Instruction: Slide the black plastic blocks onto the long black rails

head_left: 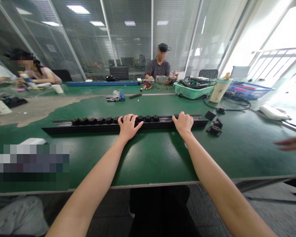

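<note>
Stretching from nine to three o'clock, a long black rail (pixel 88 129) lies across the middle of the green tabletop (pixel 150 161), with a row of round black pieces (pixel 109 120) standing in its channel. The channel seems to keep them in line.

Just left of centre, the left hand (pixel 128 125) drapes over the row with its fingers spread and thumb apart — probably to steady both pieces and rail. Towards three o'clock, past a bare stretch of channel, the right hand (pixel 184 122) curls over the rail, touching a dark piece (pixel 176 116); I cannot tell whether it is clamped on it. The wide spacing of the hands likely stops the rail from swivelling.

Beyond its three o'clock end sit loose black parts (pixel 214 127), near enough for easy reach. Farther out at four o'clock, another person's hand (pixel 292 144) enters, blurred.

At eleven o'clock lies a crumpled cloth (pixel 115 96); at one, a green basket (pixel 194 92) keeps cables together. At twelve, a co-worker (pixel 158 67) sits across the table.
</note>
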A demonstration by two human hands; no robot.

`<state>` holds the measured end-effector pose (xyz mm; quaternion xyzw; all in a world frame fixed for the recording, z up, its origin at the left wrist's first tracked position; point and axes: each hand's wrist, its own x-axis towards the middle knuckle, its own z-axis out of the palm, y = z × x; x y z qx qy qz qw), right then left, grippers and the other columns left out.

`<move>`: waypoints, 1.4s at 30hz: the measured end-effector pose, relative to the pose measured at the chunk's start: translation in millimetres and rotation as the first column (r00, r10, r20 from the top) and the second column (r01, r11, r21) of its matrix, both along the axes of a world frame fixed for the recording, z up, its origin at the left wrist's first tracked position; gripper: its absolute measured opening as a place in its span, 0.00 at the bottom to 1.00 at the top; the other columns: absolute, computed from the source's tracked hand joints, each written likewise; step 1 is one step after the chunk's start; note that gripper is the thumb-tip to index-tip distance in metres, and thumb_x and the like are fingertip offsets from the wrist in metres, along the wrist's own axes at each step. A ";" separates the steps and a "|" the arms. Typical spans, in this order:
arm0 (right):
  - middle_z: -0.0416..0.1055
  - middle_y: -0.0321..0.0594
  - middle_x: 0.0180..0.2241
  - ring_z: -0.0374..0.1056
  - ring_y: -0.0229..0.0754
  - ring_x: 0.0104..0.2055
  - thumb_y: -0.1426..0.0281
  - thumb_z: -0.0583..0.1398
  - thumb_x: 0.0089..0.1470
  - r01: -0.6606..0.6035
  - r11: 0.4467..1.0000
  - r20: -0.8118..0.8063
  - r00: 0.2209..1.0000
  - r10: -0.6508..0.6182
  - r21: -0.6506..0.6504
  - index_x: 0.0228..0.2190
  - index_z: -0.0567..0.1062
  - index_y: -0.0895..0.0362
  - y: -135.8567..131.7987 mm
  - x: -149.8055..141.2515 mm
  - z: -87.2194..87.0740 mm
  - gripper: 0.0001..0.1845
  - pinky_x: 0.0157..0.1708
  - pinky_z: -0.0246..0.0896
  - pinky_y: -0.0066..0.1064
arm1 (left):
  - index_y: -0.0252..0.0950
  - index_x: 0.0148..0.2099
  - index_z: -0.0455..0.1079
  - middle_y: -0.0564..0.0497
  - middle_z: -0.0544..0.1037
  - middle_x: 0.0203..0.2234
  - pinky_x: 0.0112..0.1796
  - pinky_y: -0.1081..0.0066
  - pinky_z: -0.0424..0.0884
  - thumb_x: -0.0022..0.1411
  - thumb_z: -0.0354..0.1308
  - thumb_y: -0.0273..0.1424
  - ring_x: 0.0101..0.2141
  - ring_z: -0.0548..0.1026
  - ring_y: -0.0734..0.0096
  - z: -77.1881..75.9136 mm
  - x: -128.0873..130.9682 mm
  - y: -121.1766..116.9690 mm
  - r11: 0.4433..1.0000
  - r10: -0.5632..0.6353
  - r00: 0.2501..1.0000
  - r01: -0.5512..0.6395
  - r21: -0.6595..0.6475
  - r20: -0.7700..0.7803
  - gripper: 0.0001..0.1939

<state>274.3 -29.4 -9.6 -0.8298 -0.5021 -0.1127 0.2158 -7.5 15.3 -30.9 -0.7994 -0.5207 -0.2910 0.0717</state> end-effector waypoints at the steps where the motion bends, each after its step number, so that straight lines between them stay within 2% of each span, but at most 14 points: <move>1: 0.79 0.62 0.42 0.74 0.56 0.48 0.59 0.57 0.66 0.001 1.000 0.000 1.000 -0.001 0.003 0.44 0.76 0.65 -0.1 0.5 -0.2 0.20 0.49 0.58 0.40 | 0.45 0.61 0.72 0.42 0.74 0.59 0.67 0.45 0.46 0.73 0.50 0.49 0.63 0.65 0.51 0.1 0.0 0.0 1.000 0.001 1.000 -0.001 -0.002 0.001 0.23; 21: 0.79 0.61 0.42 0.73 0.56 0.48 0.59 0.57 0.65 0.014 1.000 -0.015 1.000 -0.013 0.025 0.44 0.76 0.63 0.2 2.1 -1.8 0.19 0.50 0.58 0.41 | 0.46 0.61 0.72 0.42 0.73 0.59 0.67 0.45 0.46 0.73 0.49 0.49 0.62 0.64 0.49 1.0 0.7 -1.2 1.000 0.004 1.000 -0.004 -0.010 -0.005 0.23; 42: 0.77 0.62 0.45 0.73 0.57 0.51 0.57 0.60 0.64 0.078 0.997 -0.117 0.990 -0.076 0.015 0.47 0.75 0.64 0.3 14.0 -2.4 0.22 0.50 0.63 0.41 | 0.44 0.61 0.72 0.42 0.73 0.58 0.67 0.44 0.46 0.73 0.49 0.49 0.62 0.65 0.49 -0.2 -0.3 0.2 1.000 -0.014 1.000 0.014 -0.002 0.004 0.24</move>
